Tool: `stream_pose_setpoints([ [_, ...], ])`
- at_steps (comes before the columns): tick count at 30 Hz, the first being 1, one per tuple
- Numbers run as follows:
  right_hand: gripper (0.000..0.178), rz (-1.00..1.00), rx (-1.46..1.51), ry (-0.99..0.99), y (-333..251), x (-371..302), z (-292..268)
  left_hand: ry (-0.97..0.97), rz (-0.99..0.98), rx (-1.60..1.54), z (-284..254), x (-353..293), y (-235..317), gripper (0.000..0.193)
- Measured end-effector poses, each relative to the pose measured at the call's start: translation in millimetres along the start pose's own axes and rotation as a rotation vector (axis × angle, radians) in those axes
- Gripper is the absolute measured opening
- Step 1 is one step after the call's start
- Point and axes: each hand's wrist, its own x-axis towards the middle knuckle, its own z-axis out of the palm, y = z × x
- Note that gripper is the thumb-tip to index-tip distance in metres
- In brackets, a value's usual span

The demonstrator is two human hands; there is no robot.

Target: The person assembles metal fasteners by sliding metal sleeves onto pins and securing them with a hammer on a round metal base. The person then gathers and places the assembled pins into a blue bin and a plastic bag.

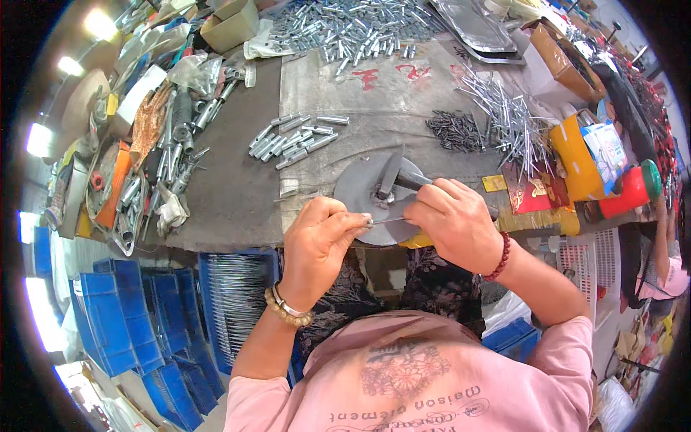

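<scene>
A thin metal rod [389,220] runs level between my two hands, above the front of a round grey plate [353,183]. My left hand [320,241] is closed, pinching the rod's left end, where a small piece shows at the fingertips, too small to name. The fingers of my right hand [453,223] are closed on the rod's other end. On the plate lies a hammer [391,173], its handle passing behind my right hand; whether the hand touches it I cannot tell. Beyond the plate are several short shiny metal tubes [295,140] in a loose group.
A large heap of metal tubes [353,25] covers the far side. Right of centre lie small dark pins [455,131] and a pile of thin rods [507,115]. Tools and a stained glove [151,111] crowd the left edge. Blue crates [115,317] stand below left.
</scene>
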Motion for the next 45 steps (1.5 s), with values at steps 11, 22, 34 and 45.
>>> stream_pose_setpoints([
  [11,0.037,0.293,-0.142,0.069,-1,-9,-8,-0.013,-0.086,-0.059,-5,-1,2,0.019],
  [22,0.048,0.131,0.111,0.353,-46,-6,-29,-0.037,-0.054,-0.055,-10,-2,-8,0.018],
  [34,0.048,0.352,0.132,0.172,-36,-5,-23,-0.043,-0.033,-0.139,-8,2,-1,0.016],
  [45,0.021,0.371,-0.059,-0.005,-61,-23,4,0.030,-0.053,-0.024,-8,-10,6,0.023],
])
